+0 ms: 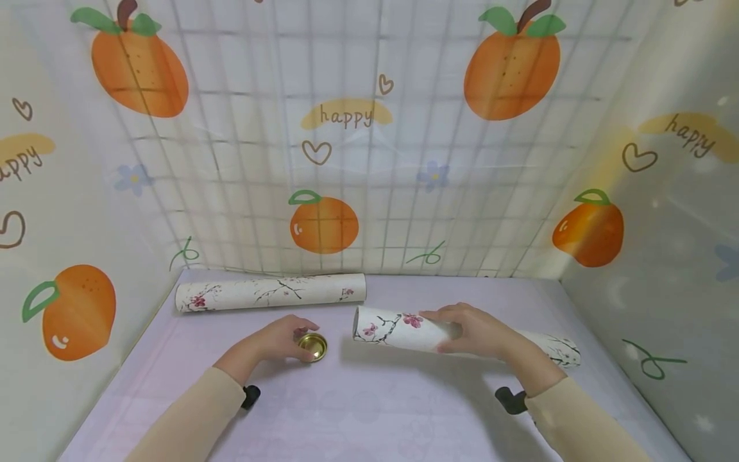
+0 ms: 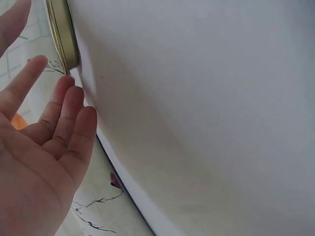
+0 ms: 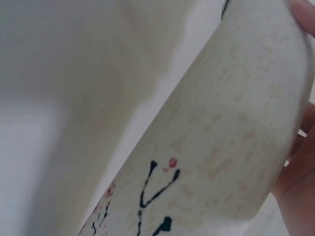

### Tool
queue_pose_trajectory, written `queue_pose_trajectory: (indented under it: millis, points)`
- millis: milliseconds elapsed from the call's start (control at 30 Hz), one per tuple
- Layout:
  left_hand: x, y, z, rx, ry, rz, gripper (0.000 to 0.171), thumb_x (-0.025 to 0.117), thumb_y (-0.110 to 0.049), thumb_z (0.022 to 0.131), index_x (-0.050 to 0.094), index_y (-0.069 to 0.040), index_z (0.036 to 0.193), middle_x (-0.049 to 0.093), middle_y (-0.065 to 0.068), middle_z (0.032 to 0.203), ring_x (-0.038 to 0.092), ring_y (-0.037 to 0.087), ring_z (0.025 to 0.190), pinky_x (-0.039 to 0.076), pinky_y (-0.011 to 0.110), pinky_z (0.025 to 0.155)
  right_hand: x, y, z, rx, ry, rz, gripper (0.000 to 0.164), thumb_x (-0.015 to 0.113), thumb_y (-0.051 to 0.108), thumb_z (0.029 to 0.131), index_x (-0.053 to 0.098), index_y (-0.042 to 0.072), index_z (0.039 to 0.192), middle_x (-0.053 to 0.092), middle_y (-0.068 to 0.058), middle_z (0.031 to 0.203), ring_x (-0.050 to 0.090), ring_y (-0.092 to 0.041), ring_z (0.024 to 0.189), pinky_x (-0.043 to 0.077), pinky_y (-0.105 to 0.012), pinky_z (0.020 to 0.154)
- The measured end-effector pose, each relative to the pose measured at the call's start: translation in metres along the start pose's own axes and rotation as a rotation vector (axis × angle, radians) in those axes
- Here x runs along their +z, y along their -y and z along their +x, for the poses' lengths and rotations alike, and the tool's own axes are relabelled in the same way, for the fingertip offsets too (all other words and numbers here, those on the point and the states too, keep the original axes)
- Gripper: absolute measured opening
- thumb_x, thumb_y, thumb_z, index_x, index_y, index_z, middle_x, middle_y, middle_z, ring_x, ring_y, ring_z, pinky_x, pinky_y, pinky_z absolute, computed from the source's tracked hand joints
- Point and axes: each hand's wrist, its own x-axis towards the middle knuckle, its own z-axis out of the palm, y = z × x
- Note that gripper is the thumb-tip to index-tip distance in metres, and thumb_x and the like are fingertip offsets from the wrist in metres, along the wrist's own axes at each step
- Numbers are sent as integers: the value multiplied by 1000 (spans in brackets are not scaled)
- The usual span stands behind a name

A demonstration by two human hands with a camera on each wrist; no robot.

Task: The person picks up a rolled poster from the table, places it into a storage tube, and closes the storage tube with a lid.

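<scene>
My right hand (image 1: 479,330) grips a white roll of wallpaper (image 1: 381,326) printed with plum blossom, thumb on the near side and fingers over the far side. The roll is lifted above the table, its shadow falling below, and its left end shows an open rim. In the right wrist view the roll (image 3: 216,132) fills much of the picture. My left hand (image 1: 283,339) is at a shallow round gold lid (image 1: 313,347) on the table, thumb and fingers spread about it. The left wrist view shows the gold lid (image 2: 64,34) just beyond loosely extended fingertips (image 2: 74,98).
A second blossom-printed roll (image 1: 271,292) lies along the table's back edge at left. The table (image 1: 369,410) has a pale lilac cover. Curtains with oranges and a wire grid (image 1: 369,179) enclose the back and sides.
</scene>
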Motion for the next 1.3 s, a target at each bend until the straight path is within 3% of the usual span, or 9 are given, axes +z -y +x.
queue_pose_trajectory:
  millis: [200, 567, 867, 1300]
  points:
    - [0, 10, 7, 34, 27, 18, 62, 90, -19, 74, 66, -12, 130, 62, 6, 129, 55, 30, 124, 41, 49, 108, -1, -2, 0, -13, -1, -4, 70, 87, 38, 77, 59, 32, 142, 64, 2, 131, 55, -27, 121, 46, -50, 96]
    - [4, 8, 15, 38, 28, 82, 58, 92, -20, 71, 69, -17, 125, 63, 0, 119, 53, 23, 116, 42, 49, 105, -2, -2, -2, -52, -5, 14, 69, 86, 36, 78, 60, 25, 141, 66, -2, 128, 58, -28, 117, 47, -51, 96]
    - [5, 4, 13, 27, 20, 119, 60, 93, -23, 70, 69, -17, 124, 60, 3, 121, 52, 22, 116, 42, 48, 104, 0, -3, -2, -24, 6, 13, 70, 86, 35, 78, 59, 28, 142, 65, 0, 129, 57, -27, 120, 45, -52, 99]
    - [7, 0, 6, 12, 9, 188, 57, 90, -24, 70, 64, -14, 119, 56, 4, 111, 56, 20, 102, 48, 43, 94, 0, -2, -2, -47, -1, 28, 69, 87, 34, 78, 60, 26, 141, 67, 0, 127, 59, -26, 116, 46, -51, 98]
